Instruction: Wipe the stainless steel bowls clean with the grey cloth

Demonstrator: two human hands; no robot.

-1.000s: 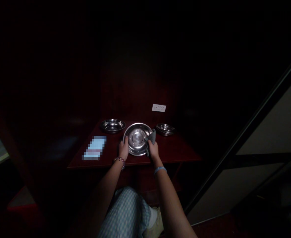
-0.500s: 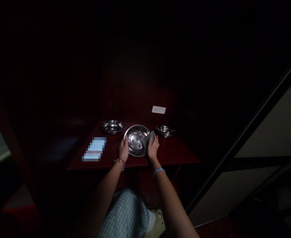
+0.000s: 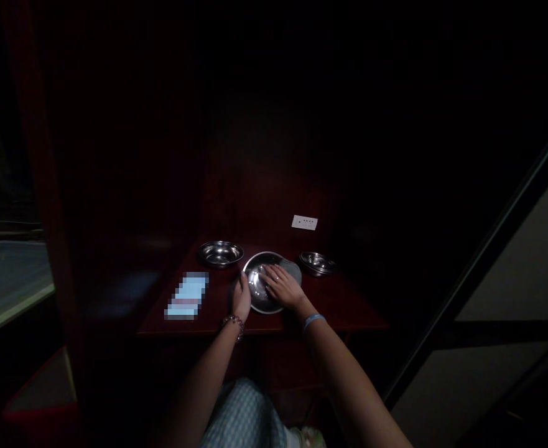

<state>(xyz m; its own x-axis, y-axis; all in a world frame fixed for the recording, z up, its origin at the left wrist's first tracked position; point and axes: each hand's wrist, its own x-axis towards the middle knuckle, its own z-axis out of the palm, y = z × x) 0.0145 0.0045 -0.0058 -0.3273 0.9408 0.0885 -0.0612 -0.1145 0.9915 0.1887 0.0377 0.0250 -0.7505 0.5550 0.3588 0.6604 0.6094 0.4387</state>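
A shiny steel bowl [image 3: 257, 305] is in front of me at the middle of the dark red table, tilted slightly with its inside towards me. My left hand [image 3: 242, 300] grips its left rim, thumb up along the edge. Across the bowl's right side reaches my right hand [image 3: 283, 286], its fingers stretched and slightly apart over the inside. A grey cloth [image 3: 292, 270] shows at the right rim, just behind the right hand. Whether part of it lies under the palm is hidden.
Another steel bowl [image 3: 220, 254] stands at the back left of the table [image 3: 348, 314], and a small stack of steel bowls [image 3: 318, 262] at the back right. A blurred, bright phone-like rectangle [image 3: 187, 295] lies at left. A socket panel [image 3: 304, 222] is on the back wall.
My right hand has gone from gripping the cloth at the right rim to lying spread over the bowl's inside. The cloth now shows behind it. The view has shifted, moving everything lower.
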